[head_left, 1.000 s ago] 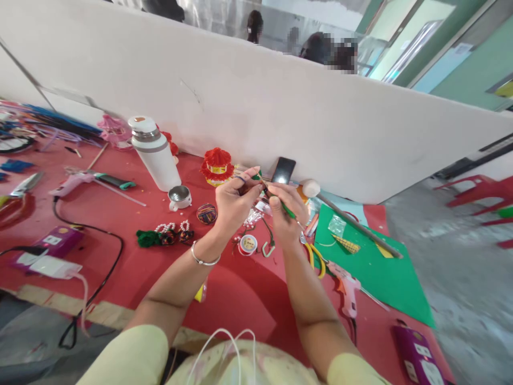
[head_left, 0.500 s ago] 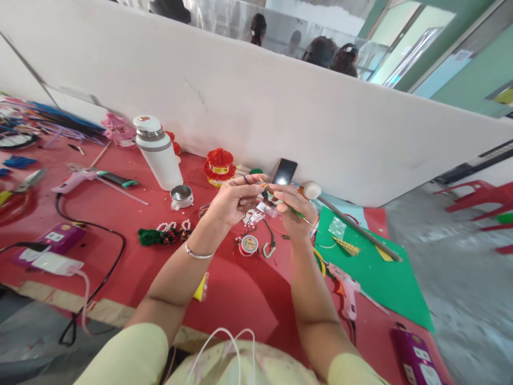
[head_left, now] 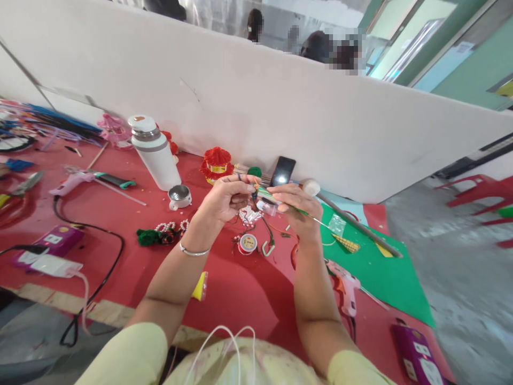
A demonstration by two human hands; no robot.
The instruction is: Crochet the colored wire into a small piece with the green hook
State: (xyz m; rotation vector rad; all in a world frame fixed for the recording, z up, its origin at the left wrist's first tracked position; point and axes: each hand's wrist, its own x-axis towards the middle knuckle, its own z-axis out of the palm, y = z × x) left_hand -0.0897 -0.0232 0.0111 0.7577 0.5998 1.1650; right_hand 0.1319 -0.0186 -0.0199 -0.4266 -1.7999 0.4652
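Observation:
My left hand [head_left: 226,198], a bangle at its wrist, pinches a small piece of orange yarn work [head_left: 257,185] between thumb and forefinger. A dark strand lies over the forefinger. Opposite it, my right hand [head_left: 298,206] grips a thin crochet hook [head_left: 266,192] with a green handle, its metal end sticking out to the right past the palm. The hook's left end is close to the orange yarn; whether it sits inside a loop is too small to tell. Below the hands are clear packets of white beads [head_left: 250,215] and a spool of red thread [head_left: 247,244].
A white thermos [head_left: 156,155] and its metal cup [head_left: 179,197] stand left, near dark green and beaded pieces [head_left: 150,237]. A phone [head_left: 284,171] leans on the white partition [head_left: 240,101]. Pink glue guns [head_left: 347,289] lie on both sides; purple power strips [head_left: 417,350] too. A rod [head_left: 360,227] crosses the green sheet [head_left: 395,286].
Both hands have shifted slightly apart. The right hand has turned, so more of the green hook shows, now slanting down to the right. The view has moved a little.

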